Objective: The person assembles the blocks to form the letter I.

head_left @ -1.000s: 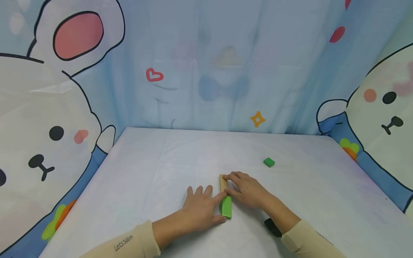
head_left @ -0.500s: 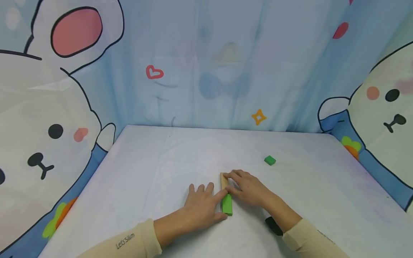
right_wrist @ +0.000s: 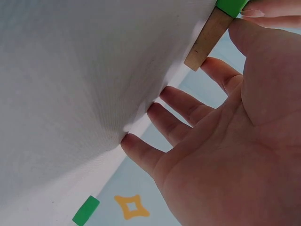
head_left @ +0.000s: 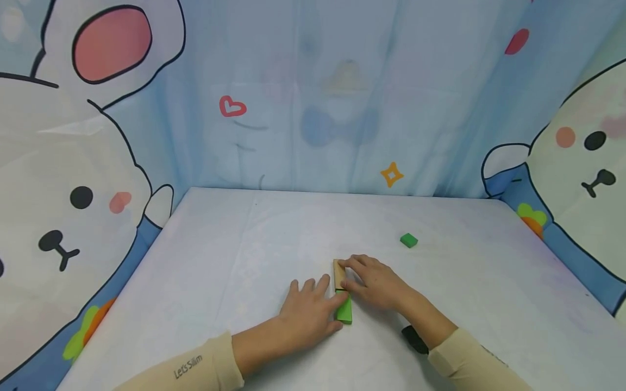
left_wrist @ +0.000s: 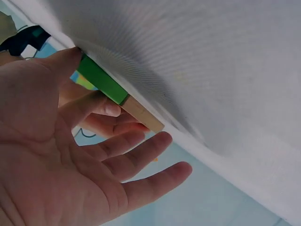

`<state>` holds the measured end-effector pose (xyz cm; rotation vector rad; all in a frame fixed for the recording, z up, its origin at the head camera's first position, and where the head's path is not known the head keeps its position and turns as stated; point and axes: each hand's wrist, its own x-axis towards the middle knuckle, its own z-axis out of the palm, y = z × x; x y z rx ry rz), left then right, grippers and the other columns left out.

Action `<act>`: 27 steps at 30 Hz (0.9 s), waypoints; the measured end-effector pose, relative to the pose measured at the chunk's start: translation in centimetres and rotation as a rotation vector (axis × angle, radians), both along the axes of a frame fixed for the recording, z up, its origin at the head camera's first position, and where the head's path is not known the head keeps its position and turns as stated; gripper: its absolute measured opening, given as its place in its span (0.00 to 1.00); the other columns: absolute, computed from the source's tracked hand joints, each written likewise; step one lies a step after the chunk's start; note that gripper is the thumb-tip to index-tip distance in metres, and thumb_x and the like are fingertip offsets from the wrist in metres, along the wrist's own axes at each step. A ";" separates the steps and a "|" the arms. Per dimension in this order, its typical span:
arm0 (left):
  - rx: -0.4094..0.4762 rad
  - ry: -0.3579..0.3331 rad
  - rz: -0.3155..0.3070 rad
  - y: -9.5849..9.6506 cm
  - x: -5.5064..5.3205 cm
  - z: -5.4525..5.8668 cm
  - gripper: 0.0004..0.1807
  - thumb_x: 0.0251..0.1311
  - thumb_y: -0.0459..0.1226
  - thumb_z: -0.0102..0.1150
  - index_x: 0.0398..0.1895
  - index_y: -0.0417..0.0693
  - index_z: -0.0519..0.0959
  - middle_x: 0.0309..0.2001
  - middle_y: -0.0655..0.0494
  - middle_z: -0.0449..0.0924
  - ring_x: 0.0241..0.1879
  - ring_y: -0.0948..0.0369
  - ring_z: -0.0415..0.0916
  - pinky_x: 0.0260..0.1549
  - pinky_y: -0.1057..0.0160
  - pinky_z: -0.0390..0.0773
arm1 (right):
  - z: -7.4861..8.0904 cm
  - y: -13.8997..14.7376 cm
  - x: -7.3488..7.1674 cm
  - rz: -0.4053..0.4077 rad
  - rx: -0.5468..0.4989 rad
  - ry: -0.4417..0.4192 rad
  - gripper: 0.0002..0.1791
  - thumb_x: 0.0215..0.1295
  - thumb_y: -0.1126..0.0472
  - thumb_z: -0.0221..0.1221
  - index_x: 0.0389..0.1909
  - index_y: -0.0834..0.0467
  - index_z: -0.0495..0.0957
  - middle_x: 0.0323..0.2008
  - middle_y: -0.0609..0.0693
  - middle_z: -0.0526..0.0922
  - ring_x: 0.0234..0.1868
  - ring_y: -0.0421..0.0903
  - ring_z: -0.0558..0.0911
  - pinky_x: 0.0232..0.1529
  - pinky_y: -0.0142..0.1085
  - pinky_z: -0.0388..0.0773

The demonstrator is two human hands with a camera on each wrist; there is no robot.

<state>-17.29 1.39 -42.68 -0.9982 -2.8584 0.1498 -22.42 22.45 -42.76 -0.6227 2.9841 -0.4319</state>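
Observation:
Two blocks lie end to end on the white-covered table, a plain wooden block (head_left: 339, 273) farther off and a bright green block (head_left: 345, 311) nearer. My left hand (head_left: 307, 314) holds the green block, thumb at its near end and index finger by the seam; its other fingers spread out to the left. My right hand (head_left: 379, 282) pinches the wooden block from the right, index finger at the far end and thumb close to the seam. In the left wrist view the ends of the green block (left_wrist: 102, 80) and wooden block (left_wrist: 142, 114) meet.
A small dark green block (head_left: 408, 240) lies farther back to the right on the white tabletop (head_left: 264, 233). A black object (head_left: 414, 339) sits beneath the right wrist. Behind the table hangs a blue curtain (head_left: 274, 152) with cartoon bears.
The left index finger has shifted slightly toward the near side along the green block, and a dark seam between the blocks now shows. The right hand keeps its hold; the view has tilted slightly.

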 end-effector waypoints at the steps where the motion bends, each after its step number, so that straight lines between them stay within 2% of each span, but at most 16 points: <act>1: -0.004 0.006 0.000 0.0 0.0 0.1 0.32 0.68 0.65 0.56 0.74 0.76 0.68 0.70 0.51 0.70 0.57 0.52 0.77 0.49 0.45 0.77 | 0.0 0.0 0.0 0.001 0.000 0.001 0.29 0.77 0.43 0.56 0.73 0.49 0.71 0.71 0.62 0.72 0.72 0.65 0.71 0.67 0.65 0.69; 7: -0.011 0.037 -0.003 -0.1 -0.2 0.3 0.33 0.67 0.64 0.58 0.74 0.77 0.69 0.69 0.52 0.70 0.57 0.52 0.78 0.48 0.47 0.77 | 0.2 0.0 0.0 0.004 0.002 0.014 0.28 0.77 0.44 0.56 0.72 0.50 0.71 0.70 0.63 0.72 0.71 0.65 0.72 0.66 0.65 0.69; 27: -0.013 0.000 -0.002 -0.1 -0.3 0.2 0.32 0.68 0.64 0.57 0.75 0.78 0.68 0.69 0.52 0.71 0.57 0.53 0.79 0.48 0.49 0.78 | 0.0 0.1 -0.1 0.007 0.001 0.009 0.28 0.77 0.44 0.56 0.73 0.50 0.71 0.70 0.63 0.72 0.71 0.66 0.71 0.67 0.65 0.69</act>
